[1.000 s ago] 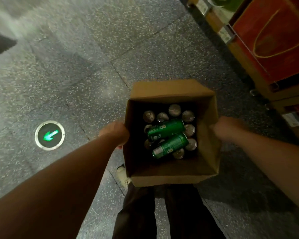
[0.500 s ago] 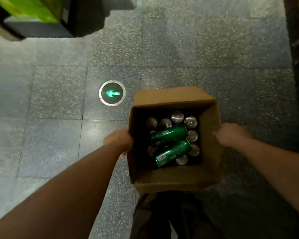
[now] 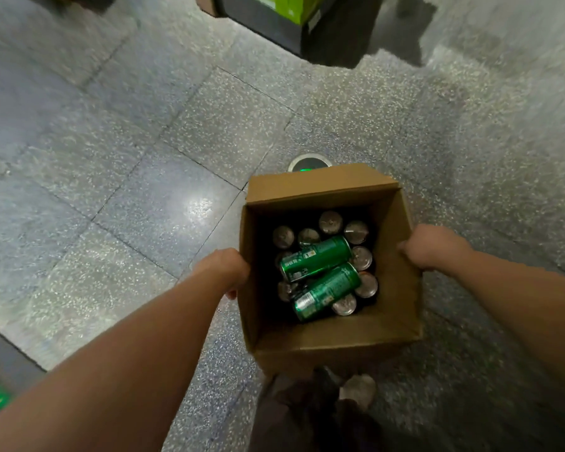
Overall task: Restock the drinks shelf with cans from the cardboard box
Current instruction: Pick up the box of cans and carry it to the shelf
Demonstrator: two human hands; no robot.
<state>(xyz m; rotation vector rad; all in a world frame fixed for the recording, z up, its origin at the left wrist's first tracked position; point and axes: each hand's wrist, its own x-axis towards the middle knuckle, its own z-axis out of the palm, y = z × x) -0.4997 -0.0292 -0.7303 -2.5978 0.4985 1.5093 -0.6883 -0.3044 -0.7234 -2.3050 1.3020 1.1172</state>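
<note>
I carry an open cardboard box [image 3: 336, 334] in front of me, above the floor. My left hand [image 3: 224, 267] grips its left wall and my right hand [image 3: 429, 244] grips its right wall. Inside, several cans stand upright with silver tops showing. Two green cans [image 3: 317, 257] lie on their sides across them, one nearer me [image 3: 327, 290]. The drinks shelf is not in sight.
Grey speckled floor tiles [image 3: 144, 158] stretch all around. A round floor light with a green arrow [image 3: 309, 163] peeks out behind the box's far flap. A dark display base with green packs [image 3: 294, 14] stands at the top. My shoe [image 3: 357, 391] shows below the box.
The view has swung round as I walk with the box. The floor arrow light moved from the left to behind the box, and a dark display base came closer at the top.
</note>
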